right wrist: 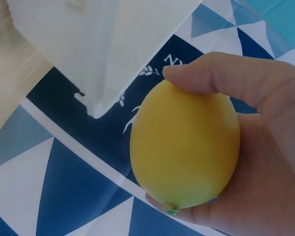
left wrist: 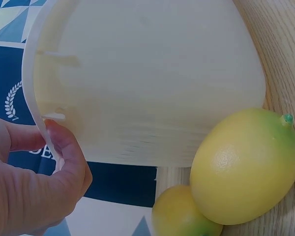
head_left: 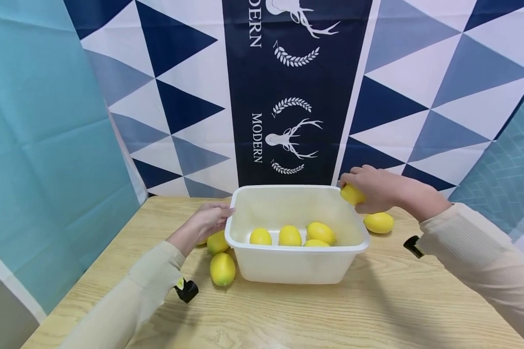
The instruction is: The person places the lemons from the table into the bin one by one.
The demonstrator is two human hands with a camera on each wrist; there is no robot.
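A white plastic bin (head_left: 288, 264) stands on the wooden table with several lemons (head_left: 290, 236) on its floor. My left hand (head_left: 209, 220) grips the bin's left rim, thumb and fingers pinching the edge in the left wrist view. Above the bin's right rim, my right hand (head_left: 373, 188) holds a yellow lemon (right wrist: 184, 145) between thumb and fingers; its green stem tip points down in the right wrist view. Below the left hand, a lemon (head_left: 222, 269) lies beside the bin, with another lemon (head_left: 218, 242) just behind it.
One lemon (head_left: 379, 223) lies on the table right of the bin, under the right hand. The wooden table (head_left: 262, 315) reaches back to a patterned blue and white cloth (head_left: 192, 97). A teal cloth (head_left: 39, 145) hangs at the left.
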